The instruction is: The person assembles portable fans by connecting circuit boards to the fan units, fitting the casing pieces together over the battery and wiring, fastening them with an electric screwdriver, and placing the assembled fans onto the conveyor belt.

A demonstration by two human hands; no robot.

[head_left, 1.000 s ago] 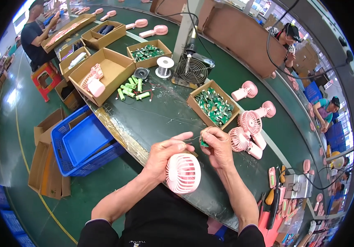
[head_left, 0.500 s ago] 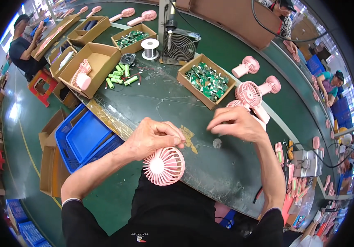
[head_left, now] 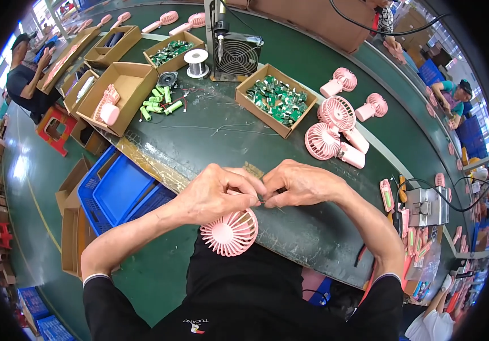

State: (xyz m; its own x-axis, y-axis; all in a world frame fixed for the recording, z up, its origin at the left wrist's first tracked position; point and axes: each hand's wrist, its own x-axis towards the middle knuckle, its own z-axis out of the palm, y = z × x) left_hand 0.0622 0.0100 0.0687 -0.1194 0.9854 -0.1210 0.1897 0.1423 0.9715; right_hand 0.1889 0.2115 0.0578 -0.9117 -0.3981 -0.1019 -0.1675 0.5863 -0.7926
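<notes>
A pink handheld fan (head_left: 230,234) hangs below my left hand (head_left: 219,196), its round slatted cage toward me; its handle is hidden by the fingers. The left thumb and fingers are closed round it near the table's front edge. My right hand (head_left: 304,184) is closed in a pinch, its fingertips meeting the left ones just above the cage. A thin strand shows at the fingertips, too fine to make out clearly, and what exactly the right fingers hold is hidden.
A carton of green circuit boards (head_left: 278,99), a solder spool (head_left: 197,63), green battery cells (head_left: 156,103) and a soldering iron (head_left: 220,40) stand across the bench. Several pink fans (head_left: 336,113) lie right. Blue crates (head_left: 116,187) stand left. Other people work farther off.
My right hand has come left and down to my left fingertips, closing into a pinch. The left hand still holds the fan, which has tilted slightly. The whole view has shifted a little.
</notes>
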